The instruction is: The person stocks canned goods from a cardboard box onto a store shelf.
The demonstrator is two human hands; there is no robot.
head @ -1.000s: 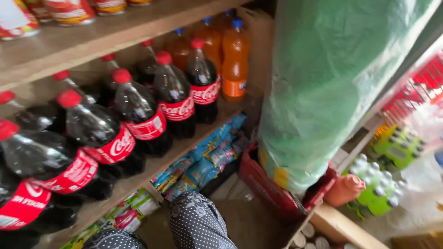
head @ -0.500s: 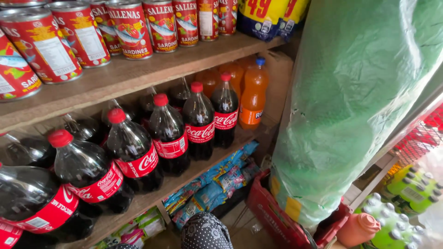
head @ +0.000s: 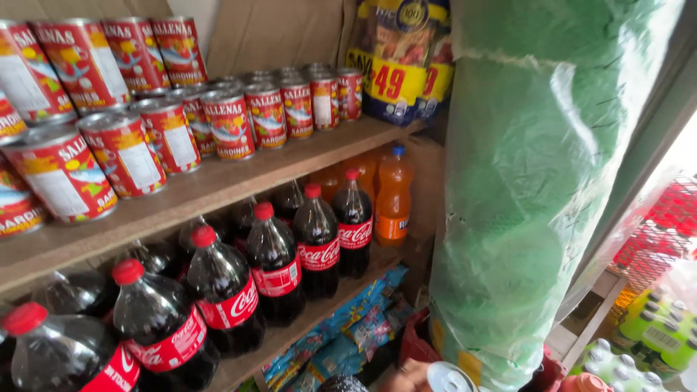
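Note:
Only a sliver of my right hand (head: pixel 408 375) shows at the bottom edge, its fingers against a silver-topped can (head: pixel 449 378) that it holds low in front of the shelves. My left hand is out of view. Red-labelled tin cans (head: pixel 229 123) stand in rows on the upper wooden shelf (head: pixel 218 190). Below them, dark cola bottles with red caps (head: pixel 274 265) line the lower shelf, with orange soda bottles (head: pixel 393 194) at its far end.
A tall bundle wrapped in green plastic (head: pixel 537 196) stands right of the shelves. Yellow and blue packets (head: pixel 396 69) sit at the upper shelf's end. Blue snack packs (head: pixel 348 327) lie under the bottles. Green bottle packs (head: pixel 653 327) are at the lower right.
The view has tilted upward, bringing the upper shelf of red cans fully into sight. A hand with a silver-topped can has come up at the bottom edge.

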